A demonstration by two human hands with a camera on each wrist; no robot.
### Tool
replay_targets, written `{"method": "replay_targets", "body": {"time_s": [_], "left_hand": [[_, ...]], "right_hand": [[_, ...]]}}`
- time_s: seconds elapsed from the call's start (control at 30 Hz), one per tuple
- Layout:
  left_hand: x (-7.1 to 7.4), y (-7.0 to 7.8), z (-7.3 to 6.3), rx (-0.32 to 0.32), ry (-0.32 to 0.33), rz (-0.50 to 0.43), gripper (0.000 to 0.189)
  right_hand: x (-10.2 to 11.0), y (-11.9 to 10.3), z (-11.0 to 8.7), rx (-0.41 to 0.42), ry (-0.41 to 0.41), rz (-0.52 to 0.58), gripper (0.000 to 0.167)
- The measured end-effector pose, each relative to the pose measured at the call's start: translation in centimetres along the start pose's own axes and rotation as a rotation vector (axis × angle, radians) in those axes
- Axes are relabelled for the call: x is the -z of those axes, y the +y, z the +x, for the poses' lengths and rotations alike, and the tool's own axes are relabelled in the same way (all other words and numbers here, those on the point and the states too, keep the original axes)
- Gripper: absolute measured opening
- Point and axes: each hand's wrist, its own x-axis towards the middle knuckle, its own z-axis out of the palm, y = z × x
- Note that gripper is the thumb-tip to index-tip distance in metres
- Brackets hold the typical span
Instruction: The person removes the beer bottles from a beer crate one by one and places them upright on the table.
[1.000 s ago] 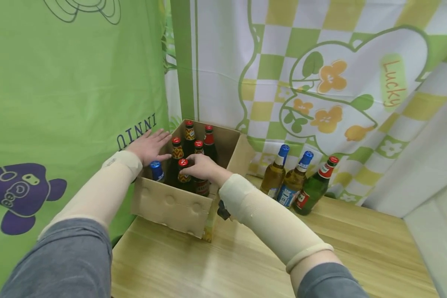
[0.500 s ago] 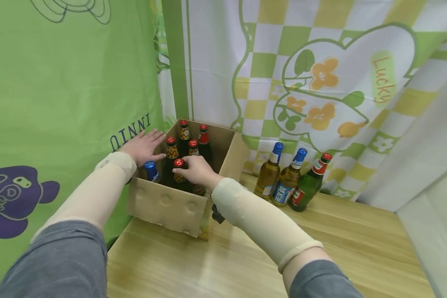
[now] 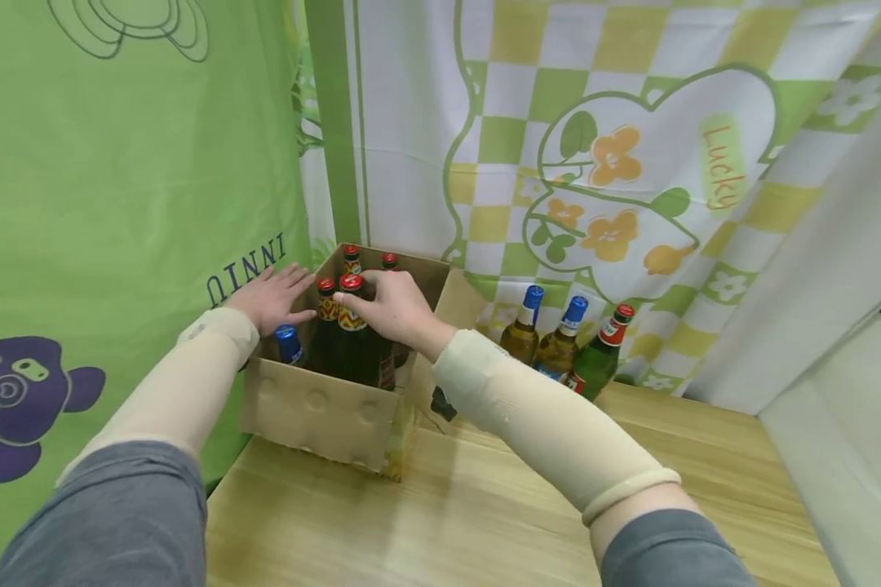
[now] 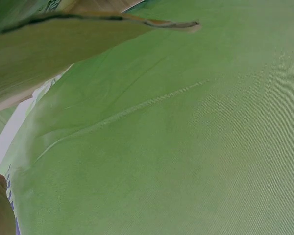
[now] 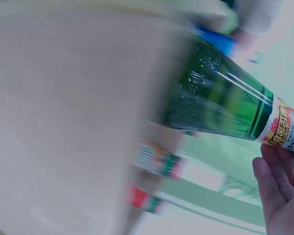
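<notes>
My right hand (image 3: 400, 308) pinches the neck of a green glass beer bottle (image 3: 351, 316) with a red cap and patterned neck label. In the right wrist view the fingers (image 5: 279, 176) lie against that neck label, and the embossed green shoulder shows partly above the blurred box wall. The lower body stays inside the cardboard box (image 3: 316, 412). With fingers spread, my left hand (image 3: 270, 302) rests at the box's left edge, beside a blue-capped bottle (image 3: 289, 345). Only a sliver of the left hand (image 4: 0, 208) appears in the left wrist view.
Several other red-capped bottles (image 3: 326, 300) stand in the box. To its right on the wooden table (image 3: 499, 505) are two blue-capped bottles (image 3: 526, 326) and a green red-capped bottle (image 3: 604, 355). A green curtain (image 3: 139, 179) hangs close at the left.
My right hand has taken hold of the bottle's neck and raised it, so its cap now stands higher above the box's front wall. My left hand has stayed at the box's edge.
</notes>
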Motion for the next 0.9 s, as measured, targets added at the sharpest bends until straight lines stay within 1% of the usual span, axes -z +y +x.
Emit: {"method": "replay_targets", "body": {"time_s": [0.1,0.17,0.27,0.37,0.5,0.67,0.73,0.8,0.83,0.9], "left_hand": [[0.1,0.1,0.0,0.005,-0.01,-0.004,0.081],[0.2,0.1,0.1,0.005,-0.005,-0.007,0.08],[0.1,0.0,0.1,-0.005,-0.002,-0.007,0.08],[0.1,0.0,0.0,-0.013,-0.002,-0.005,0.079],[0.3,0.4,-0.1,-0.013,0.003,-0.009,0.078],[0.0,0.7,-0.5,-0.009,0.001,-0.001,0.078],[0.0,0.8,-0.6,-0.008,0.002,0.007,0.078],[0.4,0.9,-0.5,-0.005,0.013,0.004,0.077],[0.2,0.8,-0.6,-0.004,0.009,0.002,0.078],[0.1,0.8,-0.6,-0.004,0.01,0.001,0.079]], "right_hand": [[3.0,-1.9,0.1,0.028,0.045,0.013,0.037],[5.1,-2.8,0.1,0.029,0.087,0.029,0.038],[8.0,-3.8,0.0,-0.003,0.153,0.069,0.04],[10.5,-4.4,-0.4,-0.047,0.172,0.126,0.043],[13.9,-4.7,-1.2,-0.075,0.191,0.177,0.047],[17.4,-4.6,-2.9,-0.073,0.262,0.168,0.044],[18.9,-4.9,-3.6,-0.068,0.289,0.181,0.043],[20.7,-5.2,-4.4,-0.064,0.316,0.221,0.043],[21.4,-5.2,-4.8,-0.07,0.324,0.237,0.043],[22.6,-4.8,-5.8,-0.089,0.327,0.227,0.046]]}}
